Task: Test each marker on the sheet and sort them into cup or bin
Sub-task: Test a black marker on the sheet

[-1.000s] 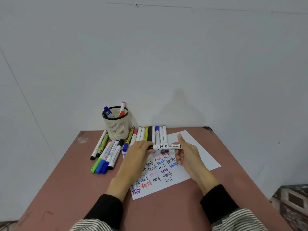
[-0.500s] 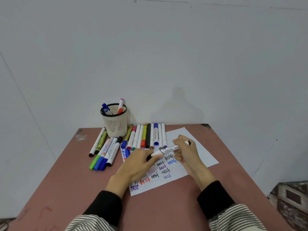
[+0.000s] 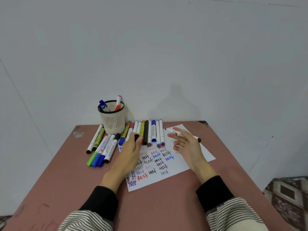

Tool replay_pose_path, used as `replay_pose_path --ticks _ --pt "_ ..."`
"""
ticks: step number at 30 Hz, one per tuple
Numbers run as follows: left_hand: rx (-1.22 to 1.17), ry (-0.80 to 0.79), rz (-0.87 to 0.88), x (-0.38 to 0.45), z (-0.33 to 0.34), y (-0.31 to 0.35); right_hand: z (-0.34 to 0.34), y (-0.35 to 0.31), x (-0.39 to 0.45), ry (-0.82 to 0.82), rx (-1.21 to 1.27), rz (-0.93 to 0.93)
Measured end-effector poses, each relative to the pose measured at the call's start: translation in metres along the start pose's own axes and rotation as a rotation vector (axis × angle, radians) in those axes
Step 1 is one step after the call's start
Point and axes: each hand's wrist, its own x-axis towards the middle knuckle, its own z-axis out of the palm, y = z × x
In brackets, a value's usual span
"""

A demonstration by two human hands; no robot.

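The job looks partly done. The sheet (image 3: 196,152) has many rows of the word "test" in black, blue, red, pink and purple, so lots of pens have had a try. Three pens stand in the cup (image 3: 112,121) by the wall. No bin shows in this view. Two bunches of pens lie waiting on the table (image 3: 55,177): a row (image 3: 150,130) at the top of the sheet and a pile (image 3: 101,147) in front of the cup. The right hand (image 3: 186,145) holds a marker (image 3: 176,132) with its cap off, loosely between thumb and fingers, tip in the air above the sheet's far corner. The left hand (image 3: 131,147) pinches the black cap (image 3: 136,137). I think this one gets its try next. The table is reddish brown and scuffed, pushed against a plain pale wall, and a patterned rug (image 3: 290,195) peeks in low on the right.
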Motion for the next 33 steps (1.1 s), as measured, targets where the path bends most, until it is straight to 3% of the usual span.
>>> replay_pose_path --ticks 4,8,11,33 --pt "-0.05 0.095 -0.059 -0.003 0.0 -0.003 -0.001 0.009 -0.004 0.011 -0.33 -0.102" --pt "0.043 0.108 -0.079 -0.006 -0.001 -0.007 -0.002 0.016 -0.013 -0.111 -0.504 -0.157" --pt "0.084 0.103 -0.062 -0.007 -0.002 -0.007 0.0 0.019 -0.017 -0.063 -0.636 -0.189" --pt "0.198 0.071 -0.08 -0.006 -0.001 -0.004 -0.001 0.028 -0.014 -0.019 -0.736 -0.191"
